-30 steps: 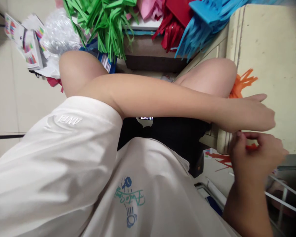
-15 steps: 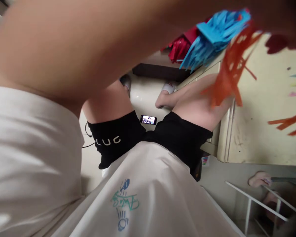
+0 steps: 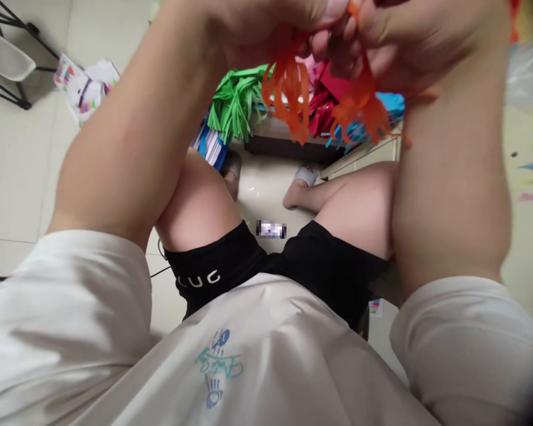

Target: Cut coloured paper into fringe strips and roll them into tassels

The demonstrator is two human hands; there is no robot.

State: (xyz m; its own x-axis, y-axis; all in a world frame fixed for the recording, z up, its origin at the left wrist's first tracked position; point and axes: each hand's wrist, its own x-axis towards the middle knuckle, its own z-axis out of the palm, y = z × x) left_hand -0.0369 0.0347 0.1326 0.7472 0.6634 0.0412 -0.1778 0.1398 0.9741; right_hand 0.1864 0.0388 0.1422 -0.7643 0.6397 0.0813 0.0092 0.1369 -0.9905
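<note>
Both hands are raised close to the camera at the top of the view. My left hand (image 3: pixel 257 23) and my right hand (image 3: pixel 408 35) are closed together on an orange paper fringe (image 3: pixel 288 89), whose cut strips hang down in loops below the fingers. A second clump of the orange strips (image 3: pixel 359 112) dangles under my right hand. Below them are my bare knees, black shorts and white shirt.
Piles of green (image 3: pixel 235 100), red (image 3: pixel 324 100) and blue (image 3: pixel 393 106) paper fringes lie on a low surface ahead. A cream table (image 3: pixel 528 225) stands at the right. A phone (image 3: pixel 270 229) lies on the tiled floor between my legs. Printed papers (image 3: pixel 86 89) and a chair (image 3: pixel 4 59) sit far left.
My hands left the cream table at the right and rose to the top of the view, bringing the orange fringe up with them. The camera tilted toward the floor.
</note>
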